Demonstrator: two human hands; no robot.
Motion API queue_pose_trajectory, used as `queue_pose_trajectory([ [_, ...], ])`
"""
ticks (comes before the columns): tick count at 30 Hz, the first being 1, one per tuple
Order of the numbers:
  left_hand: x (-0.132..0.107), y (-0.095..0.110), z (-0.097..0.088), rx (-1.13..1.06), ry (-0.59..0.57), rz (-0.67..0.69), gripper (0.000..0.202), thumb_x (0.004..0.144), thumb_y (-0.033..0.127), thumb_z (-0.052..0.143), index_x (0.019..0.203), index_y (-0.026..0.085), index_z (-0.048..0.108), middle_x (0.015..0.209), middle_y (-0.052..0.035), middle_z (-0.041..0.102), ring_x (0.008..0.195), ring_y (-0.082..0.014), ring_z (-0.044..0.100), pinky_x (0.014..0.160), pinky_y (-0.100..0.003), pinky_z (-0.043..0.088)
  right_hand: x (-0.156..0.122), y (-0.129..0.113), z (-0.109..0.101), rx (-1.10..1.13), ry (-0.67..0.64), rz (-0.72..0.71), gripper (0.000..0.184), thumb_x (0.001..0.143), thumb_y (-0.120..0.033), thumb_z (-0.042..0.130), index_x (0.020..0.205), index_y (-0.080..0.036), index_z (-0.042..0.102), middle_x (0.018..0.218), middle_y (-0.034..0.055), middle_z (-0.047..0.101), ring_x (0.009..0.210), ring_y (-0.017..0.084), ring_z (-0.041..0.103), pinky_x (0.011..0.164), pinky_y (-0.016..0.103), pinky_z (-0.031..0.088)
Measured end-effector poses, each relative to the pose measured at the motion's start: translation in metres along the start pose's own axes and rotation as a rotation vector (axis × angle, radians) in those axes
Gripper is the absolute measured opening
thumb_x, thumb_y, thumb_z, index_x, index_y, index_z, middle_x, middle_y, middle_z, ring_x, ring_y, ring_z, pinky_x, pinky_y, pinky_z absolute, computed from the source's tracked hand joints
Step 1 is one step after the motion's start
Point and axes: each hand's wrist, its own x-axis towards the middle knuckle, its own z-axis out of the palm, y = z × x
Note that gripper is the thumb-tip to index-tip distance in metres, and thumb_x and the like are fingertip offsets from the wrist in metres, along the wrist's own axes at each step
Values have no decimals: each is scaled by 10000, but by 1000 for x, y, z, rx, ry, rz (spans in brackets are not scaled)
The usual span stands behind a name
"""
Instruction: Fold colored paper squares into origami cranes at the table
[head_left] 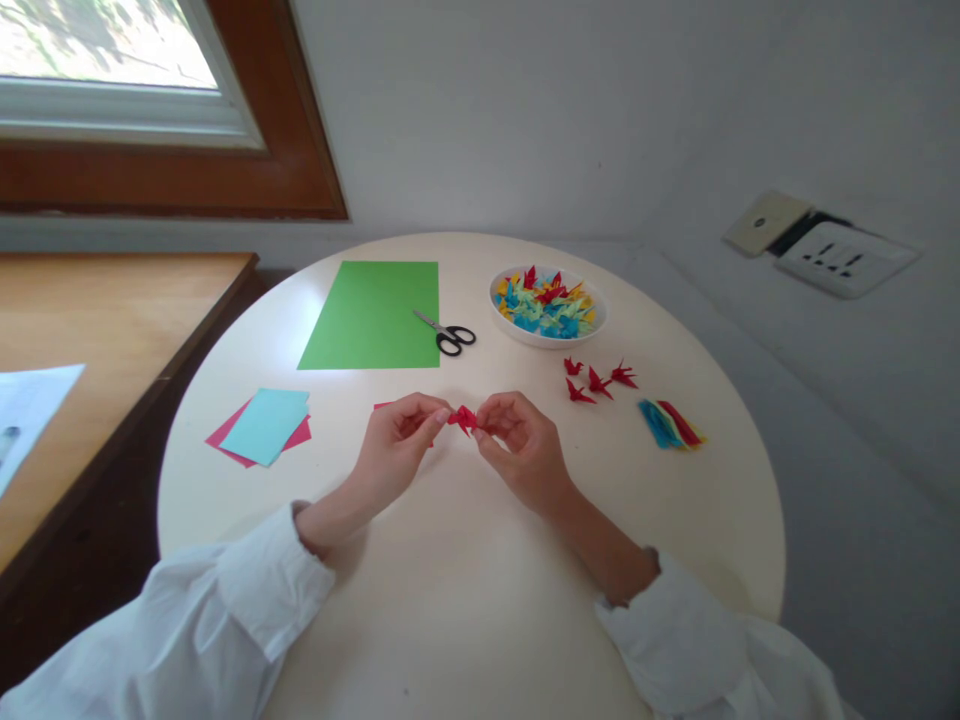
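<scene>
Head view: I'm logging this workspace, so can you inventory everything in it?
Round table: 1, white, centre
Dish: 1, white, table's far right
Folded pieces: uncountable, red, yellow, blue, pale green, in dish
Small figures: 4, red, near side of dish
Fanned papers: uncountable, blue, pale, red, yellow, table's right
Green sheet: 1, green, table's far left
Scissors: 1, black-handled, across green sheet's right edge
Squares: at least 2, light blue over pinkish red, table's left
Half-hidden paper: count unclear, red, mid-table
Held figure: 1, red, mid-table
Desk: 1, brown, left
White sheet: 1, white, on desk
Window: 1, brown-framed, upper left
Wall plates: 2, off-white, right wall
Sleeves: 2, white, bottom
Left hand: 1, bare, pinching held figure
Right hand: 1, bare, same
</scene>
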Motion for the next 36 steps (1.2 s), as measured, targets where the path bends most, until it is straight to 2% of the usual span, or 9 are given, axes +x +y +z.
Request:
queue_pose_trajectory([
  [8,2,-10,-4,-39,-22,-61,239,742,383,605,698,149,617,754,-37,639,669,-128,570,592,-238,440,3,-1,-1,25,37,59,161,663,-176,613,793,-200,521,712,-13,564,678,114,571,659,268,496],
  [15,3,-11,-4,-62,-41,-69,230,743,378,609,702,151,616,692,-17,612,677,-128,562,610,-240,432,3,1,-1,13,-32,130,122,686,-243,623,774,-185,561,704,-3,589,649,115,560,617,259,474],
  [19,3,-12,-5,-63,-50,-77,218,741,368,614,711,152,615,707,-21,620,679,-127,563,618,-243,434,4,-1,-2,-32,-64,109,93,727,-264,585,702,-175,586,635,-8,580,597,109,536,586,252,452],
  [28,2,0,-1,-207,-17,-208,226,691,355,654,676,141,585,698,-26,624,698,-143,582,667,-280,454,4,-2,-3,-111,-40,65,150,755,-275,562,647,-173,578,601,-6,570,590,114,530,588,249,441],
  [36,2,7,0,-306,-42,-293,227,658,336,692,647,145,570,677,-20,640,693,-141,597,664,-266,438,3,-4,-4,-131,-46,75,178,764,-315,541,650,-178,550,600,-10,548,579,113,506,565,247,419],
])
